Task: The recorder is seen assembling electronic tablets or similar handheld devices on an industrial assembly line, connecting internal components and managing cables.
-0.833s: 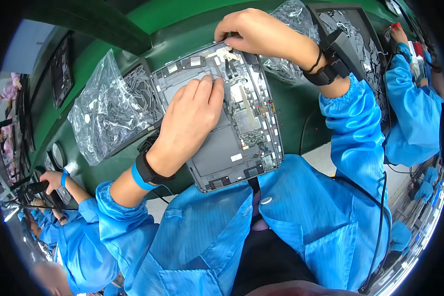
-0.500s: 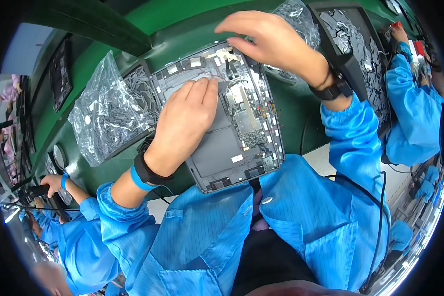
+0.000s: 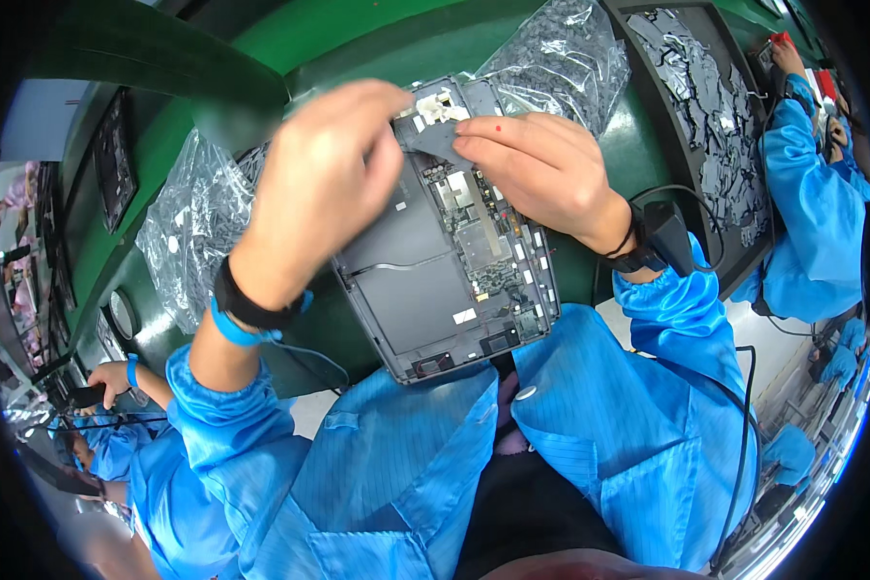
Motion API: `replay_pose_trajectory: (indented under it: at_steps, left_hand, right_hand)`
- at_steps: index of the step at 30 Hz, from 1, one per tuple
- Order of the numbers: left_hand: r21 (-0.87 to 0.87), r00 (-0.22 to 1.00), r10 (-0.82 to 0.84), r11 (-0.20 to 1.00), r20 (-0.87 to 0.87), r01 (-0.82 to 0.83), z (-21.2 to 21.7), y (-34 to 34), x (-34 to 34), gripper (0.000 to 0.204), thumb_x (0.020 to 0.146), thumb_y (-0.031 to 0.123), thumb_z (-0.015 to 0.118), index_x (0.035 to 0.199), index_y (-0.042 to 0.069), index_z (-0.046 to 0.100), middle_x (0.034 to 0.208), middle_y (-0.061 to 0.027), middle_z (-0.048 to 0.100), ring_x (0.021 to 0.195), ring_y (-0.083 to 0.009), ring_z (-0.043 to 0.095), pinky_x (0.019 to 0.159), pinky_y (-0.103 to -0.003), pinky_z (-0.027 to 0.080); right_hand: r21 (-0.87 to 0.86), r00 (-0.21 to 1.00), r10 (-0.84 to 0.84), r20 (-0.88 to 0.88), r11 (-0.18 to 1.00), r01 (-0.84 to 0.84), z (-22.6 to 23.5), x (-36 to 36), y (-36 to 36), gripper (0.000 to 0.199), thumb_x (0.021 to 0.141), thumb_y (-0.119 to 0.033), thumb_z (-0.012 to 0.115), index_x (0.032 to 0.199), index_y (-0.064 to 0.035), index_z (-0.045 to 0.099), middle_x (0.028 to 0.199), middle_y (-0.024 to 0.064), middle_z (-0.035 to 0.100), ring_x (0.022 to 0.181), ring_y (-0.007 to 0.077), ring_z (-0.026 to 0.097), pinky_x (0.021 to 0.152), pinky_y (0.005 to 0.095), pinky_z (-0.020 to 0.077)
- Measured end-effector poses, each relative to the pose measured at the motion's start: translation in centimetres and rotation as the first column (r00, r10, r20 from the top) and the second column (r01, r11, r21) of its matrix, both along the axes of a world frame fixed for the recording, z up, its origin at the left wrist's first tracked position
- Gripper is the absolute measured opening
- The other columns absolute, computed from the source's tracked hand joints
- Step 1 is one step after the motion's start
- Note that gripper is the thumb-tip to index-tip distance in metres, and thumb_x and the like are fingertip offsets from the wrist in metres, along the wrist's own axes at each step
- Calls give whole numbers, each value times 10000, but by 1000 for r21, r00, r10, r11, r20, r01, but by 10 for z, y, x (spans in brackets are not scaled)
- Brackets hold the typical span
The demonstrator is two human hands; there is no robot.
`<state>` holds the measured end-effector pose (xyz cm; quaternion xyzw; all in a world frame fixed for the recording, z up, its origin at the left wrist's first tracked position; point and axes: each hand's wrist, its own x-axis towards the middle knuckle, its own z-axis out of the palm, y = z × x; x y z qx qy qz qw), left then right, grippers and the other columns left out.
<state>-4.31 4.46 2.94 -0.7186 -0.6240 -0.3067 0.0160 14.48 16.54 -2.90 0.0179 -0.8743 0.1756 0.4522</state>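
An opened tablet-like device (image 3: 396, 309) lies in front of me, with its circuit board and flat dark batteries exposed. My right hand (image 3: 551, 174) is over its upper right part, thumb and forefinger pinched on a small thin dark grey piece (image 3: 435, 143). That piece hangs over the top of the board, close to some whitish tape (image 3: 439, 106). My left hand (image 3: 324, 164), blurred by motion, hovers over the device's upper left corner. Its thumb and fingers are apart, and nothing shows between them.
Left of the device is a clear plastic bag (image 3: 188, 227) with dark strips partly hidden behind my arm. Another clear bag (image 3: 561, 68) of dark pieces lies behind. A black tray (image 3: 638, 58) at right holds many grey pieces. Co-workers in blue sit on both sides.
My left hand has lifted off the device and shifted left. The right hand has come down from above onto the device's upper right and now pinches the grey piece.
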Motion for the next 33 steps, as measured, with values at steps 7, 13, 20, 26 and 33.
replay_pose_trajectory:
  at_steps: [7, 13, 20, 26, 33]
  left_hand:
    - [-201, 985, 69, 974, -160, -101, -16, 41, -2, 185, 842, 123, 664, 965, -9, 700, 948, -186, 691, 884, -360, 658, 776, -405, 532]
    - [-251, 958, 51, 960, -283, -126, -24, 50, 3, 135, 852, 115, 652, 919, 5, 696, 882, -146, 687, 824, -335, 654, 729, -409, 525]
    - [-130, 965, -14, 991, -264, -22, -30, 49, -1, 118, 826, 105, 633, 747, 21, 609, 717, -139, 602, 706, -339, 619, 635, -436, 503]
    - [-178, 996, 68, 981, -63, -78, -20, 46, -3, 137, 844, 62, 604, 919, -8, 694, 861, -188, 677, 818, -361, 658, 732, -412, 533]
    - [-290, 983, 170, 946, 65, -144, -17, 34, -9, 193, 842, 48, 583, 972, -22, 708, 938, -207, 693, 867, -368, 670, 789, -402, 536]
  right_hand:
    - [107, 996, -67, 55, 992, 61, 4, 20, -3, 291, 650, -79, 665, 936, -43, 709, 949, 64, 698, 615, 166, 607, 512, 282, 458]
    - [102, 995, -77, 59, 992, 71, 2, 27, -2, 265, 662, -102, 666, 920, -55, 705, 942, 47, 694, 621, 143, 597, 511, 266, 438]
    - [140, 991, -135, 5, 981, 133, -5, 21, 1, 256, 675, -116, 663, 924, -71, 699, 958, 29, 684, 645, 134, 596, 516, 264, 434]
    - [230, 964, -268, 1, 938, 260, -6, 11, 8, 258, 689, -149, 647, 932, -83, 705, 980, 15, 681, 691, 128, 600, 542, 262, 440]
    - [299, 945, -325, 32, 906, 301, -1, -9, 2, 262, 651, -163, 647, 896, -88, 700, 866, -19, 646, 678, 128, 562, 550, 254, 416]
